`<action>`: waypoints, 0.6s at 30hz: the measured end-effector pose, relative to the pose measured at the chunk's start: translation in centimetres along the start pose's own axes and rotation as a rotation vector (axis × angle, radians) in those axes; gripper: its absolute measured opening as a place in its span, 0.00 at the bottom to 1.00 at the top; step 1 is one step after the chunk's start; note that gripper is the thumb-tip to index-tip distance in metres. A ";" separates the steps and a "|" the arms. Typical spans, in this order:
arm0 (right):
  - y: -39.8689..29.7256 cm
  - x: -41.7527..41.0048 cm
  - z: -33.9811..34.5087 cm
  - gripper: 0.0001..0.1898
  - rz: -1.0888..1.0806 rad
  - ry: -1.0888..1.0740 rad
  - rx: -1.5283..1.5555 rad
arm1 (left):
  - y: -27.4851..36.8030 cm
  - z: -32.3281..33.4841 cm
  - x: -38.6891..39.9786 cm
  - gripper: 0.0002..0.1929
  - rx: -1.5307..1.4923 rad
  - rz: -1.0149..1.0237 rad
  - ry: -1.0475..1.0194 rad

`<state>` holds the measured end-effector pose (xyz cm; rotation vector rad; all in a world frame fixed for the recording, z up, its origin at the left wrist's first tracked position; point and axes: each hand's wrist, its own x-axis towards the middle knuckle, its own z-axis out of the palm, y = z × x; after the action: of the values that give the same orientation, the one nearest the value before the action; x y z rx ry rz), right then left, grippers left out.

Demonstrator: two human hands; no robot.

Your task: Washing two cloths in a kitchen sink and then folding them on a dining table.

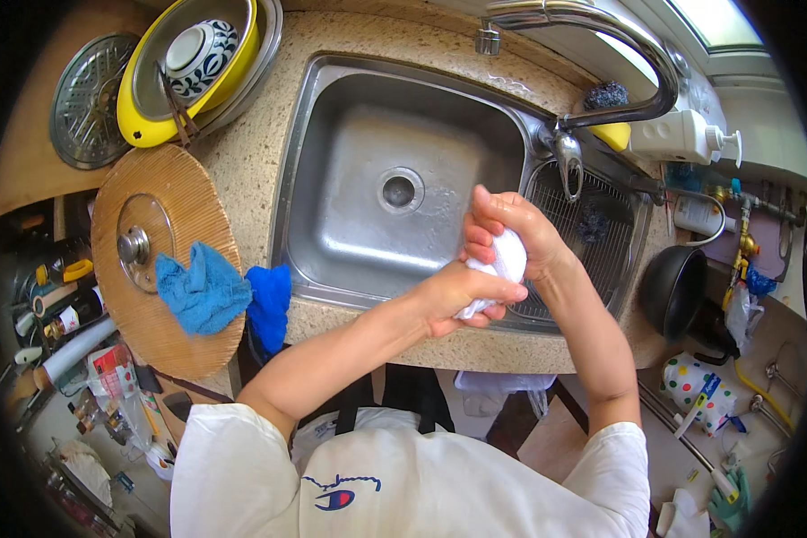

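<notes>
Both my hands grip a bunched white cloth (509, 259) over the right front edge of a stainless steel sink (350, 195). My left hand (471, 296) wraps the cloth's lower part, its thumb pointing right. Just above it, my right hand (521, 225) has its fingers closed around the upper part. The sink basin holds no standing water, and its round drain (399, 191) lies left of my hands. A chrome faucet (645, 67) arches above the sink's right back corner, its spout away from the cloth.
Blue cloths (205, 289) lie on a round wooden board (168, 336) beside a glass lid (134, 245). A yellow colander (134, 124) holds a patterned bowl (198, 57) at the back left. On the right are a wire rack (551, 202), a white pump bottle (676, 138) and a black pan (672, 292).
</notes>
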<state>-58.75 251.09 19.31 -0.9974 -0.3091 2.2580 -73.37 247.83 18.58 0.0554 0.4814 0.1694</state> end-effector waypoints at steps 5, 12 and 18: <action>1.1 1.0 0.4 0.24 -0.133 0.314 -0.440 | -1.6 -2.6 3.4 0.12 0.371 0.196 0.332; 4.8 2.8 -1.2 0.24 -0.528 0.604 -0.331 | -3.2 -6.0 6.3 0.18 1.006 0.794 0.718; 6.1 4.1 -1.9 0.24 -0.707 0.701 -0.018 | -2.5 -7.8 6.9 0.17 1.177 0.849 0.805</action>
<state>-62.22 248.98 12.94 -1.3518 -0.3036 1.1951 -70.61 246.72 8.27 1.4002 1.2949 0.7350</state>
